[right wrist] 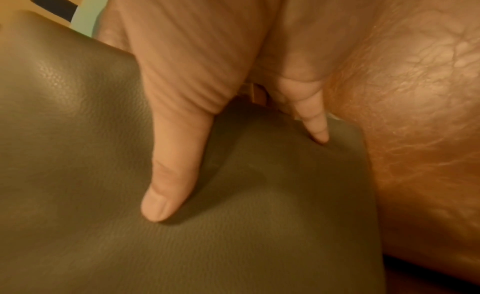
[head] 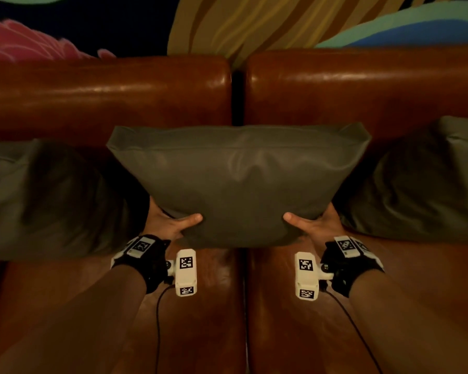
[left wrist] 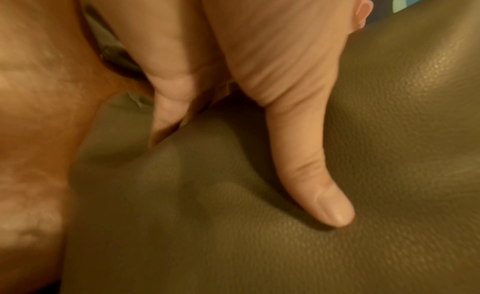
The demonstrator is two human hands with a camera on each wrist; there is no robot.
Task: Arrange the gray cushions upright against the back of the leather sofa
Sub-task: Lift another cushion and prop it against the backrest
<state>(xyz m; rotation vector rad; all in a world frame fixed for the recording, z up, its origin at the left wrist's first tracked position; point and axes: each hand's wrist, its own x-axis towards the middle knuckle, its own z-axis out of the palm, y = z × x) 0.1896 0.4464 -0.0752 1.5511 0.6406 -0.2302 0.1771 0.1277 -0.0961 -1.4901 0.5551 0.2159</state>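
The middle gray cushion [head: 238,182] is standing between the two hands at the center of the leather sofa [head: 106,95], its top edge lying at the gap between the two back sections and its lower edge sitting at or just above the seat; which of the two cannot be told. The left hand [head: 168,225] is gripping its lower left corner and the right hand [head: 315,225] its lower right corner, each grip closing with the thumb pressing into the front face and the fingers wrapping behind. The skin is dimpling under both thumbs, so the cushion is looking soft, light and easy to squash, with a smooth grained cover that may be slipping a little under a loose hold; taking it low at both corners seems the sound choice for tilting it back. A left cushion [head: 46,195] and a right cushion [head: 422,182] are leaning against the backrest on either side, close beside the held one. A painted mural [head: 254,20] is showing above the sofa.
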